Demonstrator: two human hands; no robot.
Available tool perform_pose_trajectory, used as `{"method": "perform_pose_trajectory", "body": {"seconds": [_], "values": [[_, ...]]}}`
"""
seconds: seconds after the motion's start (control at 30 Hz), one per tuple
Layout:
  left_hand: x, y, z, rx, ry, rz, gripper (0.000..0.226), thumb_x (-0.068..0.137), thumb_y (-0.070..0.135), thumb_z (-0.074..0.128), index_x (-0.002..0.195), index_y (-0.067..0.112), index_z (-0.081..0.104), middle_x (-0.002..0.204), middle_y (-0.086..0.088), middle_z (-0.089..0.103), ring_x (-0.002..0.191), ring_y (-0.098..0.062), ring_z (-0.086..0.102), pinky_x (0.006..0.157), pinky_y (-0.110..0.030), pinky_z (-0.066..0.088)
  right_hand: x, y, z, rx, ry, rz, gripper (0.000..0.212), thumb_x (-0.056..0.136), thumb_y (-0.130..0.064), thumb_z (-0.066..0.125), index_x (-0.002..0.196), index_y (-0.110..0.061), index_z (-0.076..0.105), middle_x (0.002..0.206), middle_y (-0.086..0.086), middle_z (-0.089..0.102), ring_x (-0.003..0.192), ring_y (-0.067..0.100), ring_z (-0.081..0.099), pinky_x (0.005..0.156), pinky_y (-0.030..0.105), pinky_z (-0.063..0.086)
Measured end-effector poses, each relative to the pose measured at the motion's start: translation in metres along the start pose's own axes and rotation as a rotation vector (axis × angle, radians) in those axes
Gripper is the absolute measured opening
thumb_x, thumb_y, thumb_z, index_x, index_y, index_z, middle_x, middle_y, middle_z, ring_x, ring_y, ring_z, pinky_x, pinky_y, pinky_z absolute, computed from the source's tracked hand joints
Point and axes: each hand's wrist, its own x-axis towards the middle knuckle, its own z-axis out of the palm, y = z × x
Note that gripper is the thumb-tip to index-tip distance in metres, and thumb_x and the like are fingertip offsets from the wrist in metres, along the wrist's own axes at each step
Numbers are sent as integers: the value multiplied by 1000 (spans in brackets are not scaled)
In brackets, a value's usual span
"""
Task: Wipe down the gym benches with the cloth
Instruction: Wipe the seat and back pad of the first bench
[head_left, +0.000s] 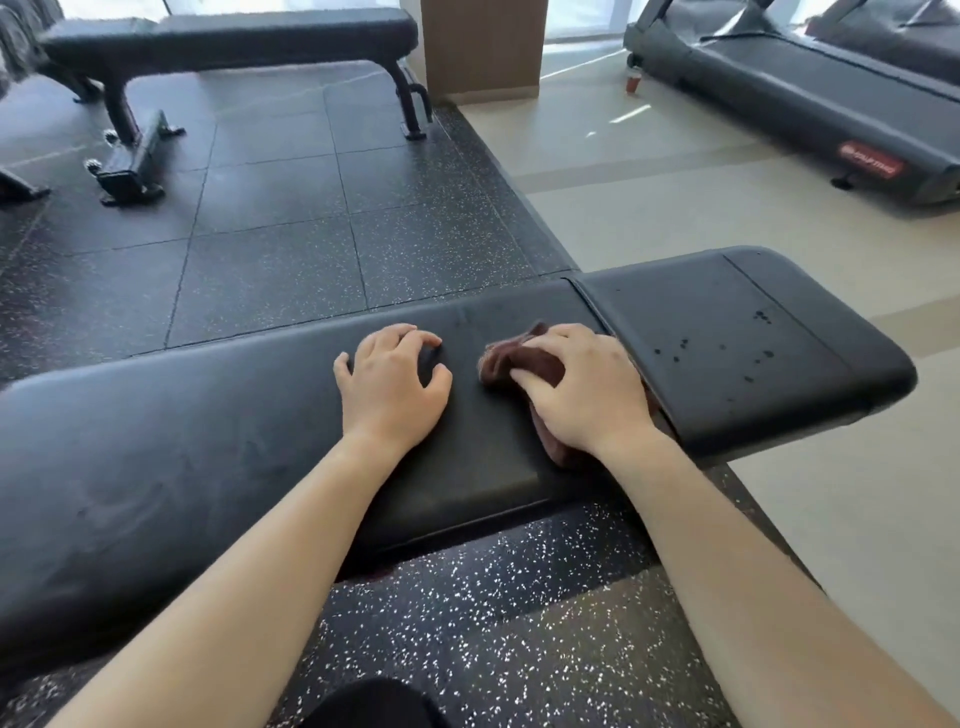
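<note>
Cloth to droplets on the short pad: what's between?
Head view: past the cloth, just the seam between pads, then bare padding up to the droplets.

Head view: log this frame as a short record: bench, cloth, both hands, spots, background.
near bench: black, long pad plus shorter end pad
cloth: brown, bunched, on the long pad by the seam
right hand: grips the cloth, pressing it down
left hand: rests on the long pad, holds nothing
spots: dark droplets on the end pad
background: far bench, treadmill
</note>
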Motion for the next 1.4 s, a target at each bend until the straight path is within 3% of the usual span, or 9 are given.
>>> {"method": "perform_pose_trajectory", "body": {"seconds": [0.1, 0.2, 0.37, 0.53, 0.67, 0.83, 1.13, 1.27, 1.4], "values": [[-5, -2, -7, -10, -32, 70, 29, 85, 31, 54, 112, 27, 60, 130, 4, 53, 125, -19, 43, 109, -50, 25, -53, 11, -3, 39, 132, -75, 28, 82, -46, 62, 106, -33, 67, 120, -10, 59, 109, 24, 51, 92, 47, 44], [-26, -11, -17, -18, -45, 147, 27, 86, 30, 54, 112, 23, 61, 124, 4, 56, 117, -20, 49, 103, -39, 37, -80, 13, 5, 16, 278, -124, 24, 85, -43, 60, 105, -30, 67, 120, -6, 60, 109, 27, 52, 89, 47, 45], [-86, -36, -40, 13, 24, 99, 27, 88, 30, 53, 114, 24, 61, 126, 6, 55, 117, -15, 48, 96, -26, 35, -116, -17, 43, 71, 387, -239, 27, 84, -36, 64, 110, -28, 66, 126, 1, 58, 115, 32, 49, 84, 46, 44], [-108, -62, -65, 73, 111, -19, 24, 89, 23, 53, 111, 22, 62, 122, 2, 58, 115, -19, 50, 97, -31, 37, -131, -61, 73, 56, 361, -363, 29, 84, -39, 59, 112, -31, 63, 129, 2, 57, 118, 34, 49, 87, 49, 43], [-111, -68, -66, 62, 146, -40, 22, 90, 23, 52, 109, 20, 63, 120, 1, 58, 115, -18, 50, 95, -26, 34, -127, -28, 68, 52, 418, -425, 31, 86, -40, 59, 115, -30, 62, 130, 2, 56, 120, 33, 48, 88, 46, 42], [-110, -66, -62, 69, 169, -41, 22, 90, 29, 50, 107, 23, 63, 117, 2, 58, 113, -21, 50, 95, -34, 40, -116, 11, 55, 79, 594, -257, 26, 88, -35, 62, 110, -22, 67, 127, 6, 58, 117, 34, 49, 93, 46, 40], [-109, -66, -63, 83, 146, -27, 22, 90, 28, 50, 108, 23, 63, 118, 2, 58, 114, -20, 49, 95, -32, 36, -128, -66, 72, 55, 382, -319, 29, 81, -36, 65, 109, -29, 65, 128, 4, 58, 117, 35, 51, 87, 51, 44], [-104, -47, -59, 98, 78, 16, 22, 90, 27, 52, 108, 21, 63, 118, 0, 58, 113, -23, 51, 99, -39, 40, -122, -42, 61, 51, 369, -339, 29, 83, -38, 63, 112, -31, 64, 129, 1, 57, 119, 32, 50, 86, 48, 44], [-96, -7, -37, 75, 7, 109, 25, 90, 28, 53, 111, 20, 63, 120, -1, 58, 112, -24, 52, 100, -45, 38, -106, 13, 35, 71, 459, -200, 27, 85, -35, 64, 111, -29, 66, 128, 1, 58, 118, 31, 50, 85, 48, 45]]}}
